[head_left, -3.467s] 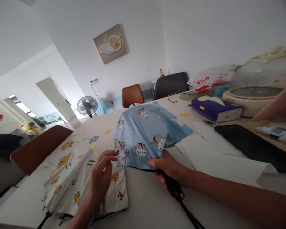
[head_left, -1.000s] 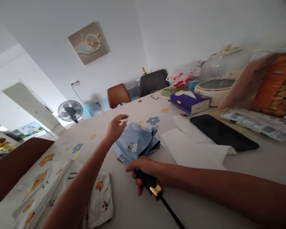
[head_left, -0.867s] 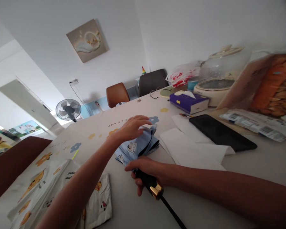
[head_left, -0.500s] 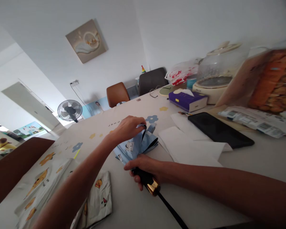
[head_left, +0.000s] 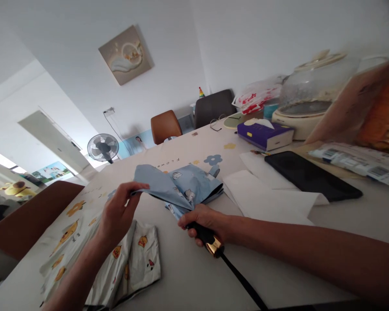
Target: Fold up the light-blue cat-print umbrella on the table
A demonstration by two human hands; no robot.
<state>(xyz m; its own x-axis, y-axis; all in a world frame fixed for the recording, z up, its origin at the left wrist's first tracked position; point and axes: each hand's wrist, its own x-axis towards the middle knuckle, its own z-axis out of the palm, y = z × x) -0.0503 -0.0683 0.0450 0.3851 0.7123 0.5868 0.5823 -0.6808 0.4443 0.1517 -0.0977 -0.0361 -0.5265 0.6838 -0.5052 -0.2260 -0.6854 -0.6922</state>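
A light blue umbrella (head_left: 197,183) with small printed figures lies loosely folded over the table, its canopy pointing away from me. My right hand (head_left: 209,222) is wrapped round the base of the canopy and the top of its black handle, which ends in a gold band with a black strap hanging toward me. To the left, my left hand (head_left: 125,207) pinches the edge of one canopy panel and holds it spread out. White cloth (head_left: 142,259) with yellow and red prints lies below my left hand.
Right of the umbrella are white papers (head_left: 262,196) and a black phone (head_left: 311,175). Behind them stand a purple tissue box (head_left: 264,134), a glass-topped appliance (head_left: 307,99) and packaged food (head_left: 382,116). Glasses (head_left: 216,123) rest near the far edge of the white table (head_left: 188,268).
My left hand has moved left and toward me, pulling a blue panel out from the bunched canopy. My right hand keeps its hold. The view has shifted slightly left.
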